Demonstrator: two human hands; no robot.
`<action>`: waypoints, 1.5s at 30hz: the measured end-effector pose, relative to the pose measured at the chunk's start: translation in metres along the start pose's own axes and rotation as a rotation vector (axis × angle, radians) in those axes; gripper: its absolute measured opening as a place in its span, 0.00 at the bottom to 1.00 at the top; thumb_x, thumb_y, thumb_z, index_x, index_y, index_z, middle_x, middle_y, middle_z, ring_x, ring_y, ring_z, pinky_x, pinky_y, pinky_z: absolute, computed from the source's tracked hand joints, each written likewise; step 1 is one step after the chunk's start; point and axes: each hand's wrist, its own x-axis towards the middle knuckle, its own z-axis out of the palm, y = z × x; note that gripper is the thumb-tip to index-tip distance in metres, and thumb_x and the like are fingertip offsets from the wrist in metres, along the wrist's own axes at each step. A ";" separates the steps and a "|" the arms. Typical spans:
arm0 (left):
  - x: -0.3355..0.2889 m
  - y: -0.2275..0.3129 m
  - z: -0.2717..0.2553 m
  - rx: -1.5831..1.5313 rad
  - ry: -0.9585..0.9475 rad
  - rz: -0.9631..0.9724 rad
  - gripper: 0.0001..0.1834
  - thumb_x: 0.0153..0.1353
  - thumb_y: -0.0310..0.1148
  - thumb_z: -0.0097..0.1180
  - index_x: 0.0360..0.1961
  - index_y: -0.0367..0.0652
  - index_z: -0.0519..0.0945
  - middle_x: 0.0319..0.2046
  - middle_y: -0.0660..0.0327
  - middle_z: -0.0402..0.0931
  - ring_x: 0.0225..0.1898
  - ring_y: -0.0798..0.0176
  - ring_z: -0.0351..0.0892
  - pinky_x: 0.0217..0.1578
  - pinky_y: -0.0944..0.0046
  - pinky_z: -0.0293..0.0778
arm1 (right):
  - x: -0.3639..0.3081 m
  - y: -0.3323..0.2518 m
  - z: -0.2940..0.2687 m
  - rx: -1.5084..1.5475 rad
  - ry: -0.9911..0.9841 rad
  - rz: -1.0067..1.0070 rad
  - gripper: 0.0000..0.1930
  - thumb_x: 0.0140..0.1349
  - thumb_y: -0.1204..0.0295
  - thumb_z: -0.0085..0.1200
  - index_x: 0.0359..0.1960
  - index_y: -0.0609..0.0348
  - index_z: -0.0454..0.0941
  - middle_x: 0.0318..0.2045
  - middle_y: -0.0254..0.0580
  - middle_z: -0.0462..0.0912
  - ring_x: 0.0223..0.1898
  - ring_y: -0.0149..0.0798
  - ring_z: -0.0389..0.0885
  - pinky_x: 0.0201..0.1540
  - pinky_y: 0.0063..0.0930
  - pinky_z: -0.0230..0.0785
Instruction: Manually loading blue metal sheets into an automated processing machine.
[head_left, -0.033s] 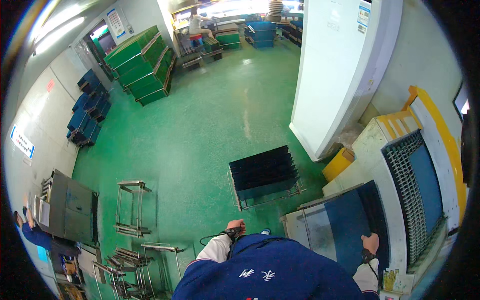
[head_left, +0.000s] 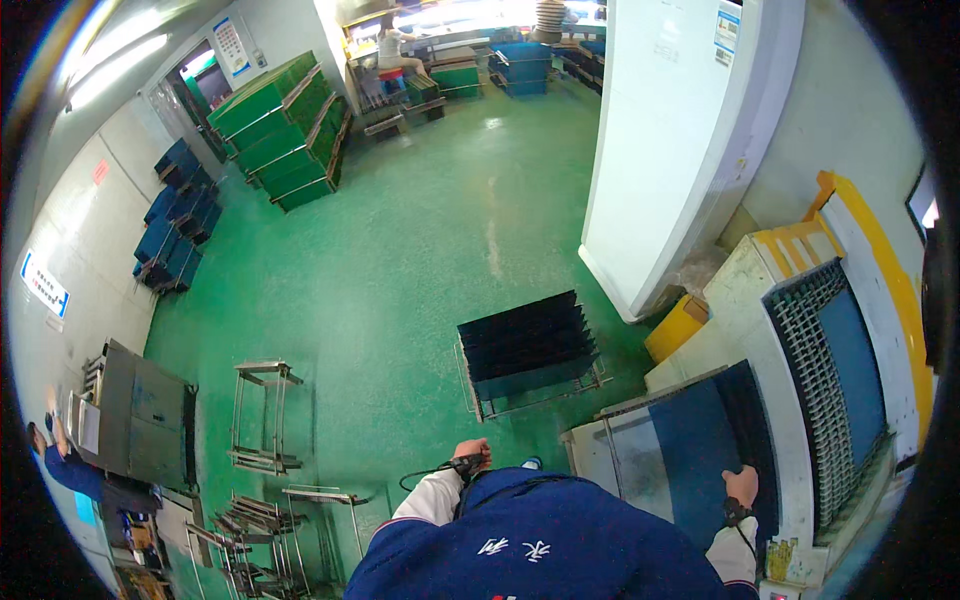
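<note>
My left hand (head_left: 474, 453) is closed in a fist in front of my body, above the green floor, and nothing shows in it. To the right my right hand (head_left: 740, 487) is held with its fingers curled over a dark blue sheet (head_left: 690, 440) on a low table (head_left: 632, 462). Whether those fingers grip the sheet or only rest on it, I cannot tell. Ahead of my left hand stands a wire rack (head_left: 478, 408) holding several upright dark blue panels (head_left: 530, 345). Black bands with cords circle both my wrists.
A machine with a roller conveyor (head_left: 815, 370) stands at my right, beside a white pillar (head_left: 655, 150) and a yellow box (head_left: 678, 328). Bare metal racks (head_left: 262, 415) stand at the left. Green stacked panels (head_left: 275, 130) are farther off. A co-worker (head_left: 75, 465) is at far left.
</note>
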 end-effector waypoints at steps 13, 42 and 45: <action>0.025 -0.010 -0.017 0.310 0.005 0.069 0.13 0.61 0.37 0.44 0.28 0.38 0.70 0.17 0.62 0.68 0.19 0.63 0.70 0.21 0.61 0.68 | 0.010 0.015 0.010 -0.034 -0.020 -0.011 0.22 0.39 0.69 0.64 0.37 0.69 0.77 0.36 0.60 0.78 0.42 0.56 0.76 0.45 0.39 0.68; 0.012 -0.003 -0.010 0.042 0.145 -0.041 0.14 0.62 0.38 0.45 0.28 0.37 0.70 0.17 0.63 0.68 0.16 0.64 0.69 0.16 0.63 0.66 | -0.002 -0.006 -0.006 -0.010 -0.045 0.019 0.19 0.40 0.68 0.64 0.34 0.67 0.78 0.36 0.58 0.79 0.40 0.54 0.78 0.43 0.40 0.69; 0.025 -0.009 -0.021 0.014 0.100 -0.039 0.13 0.62 0.37 0.44 0.28 0.37 0.70 0.17 0.62 0.67 0.16 0.64 0.68 0.16 0.64 0.66 | -0.001 -0.003 -0.005 0.001 -0.026 0.025 0.18 0.40 0.68 0.63 0.32 0.67 0.79 0.35 0.58 0.79 0.39 0.54 0.78 0.42 0.40 0.70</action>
